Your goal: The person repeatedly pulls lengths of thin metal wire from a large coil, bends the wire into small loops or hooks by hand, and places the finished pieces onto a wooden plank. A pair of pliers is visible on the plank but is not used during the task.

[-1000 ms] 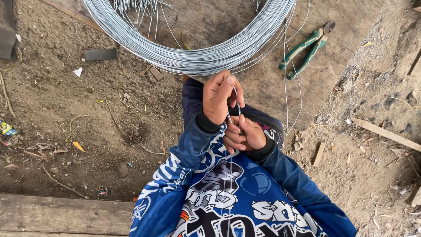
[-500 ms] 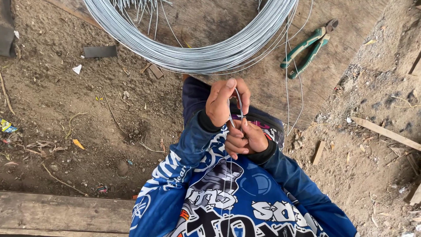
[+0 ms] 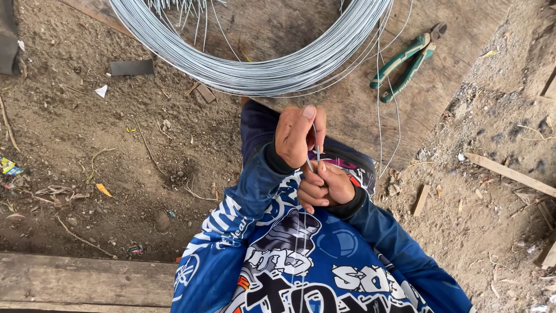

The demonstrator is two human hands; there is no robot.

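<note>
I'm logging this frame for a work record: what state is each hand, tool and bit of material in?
Left hand: closed, pinching thin wires.
Right hand: fisted around the same wires.
Wire coil: wound, lying flat on a wooden board.
Green-handled pliers: handles spread, lying unused on the board.

Shiny metal wire coil (image 3: 255, 69) lies on rough wooden board (image 3: 347, 110).

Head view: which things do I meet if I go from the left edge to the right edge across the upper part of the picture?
Dark flat scrap → white paper bit... no, order by place: white paper bit → dark flat scrap → coil of grey wire → left hand pinching a thin wire → green-handled pliers → pale wood strip.
</note>
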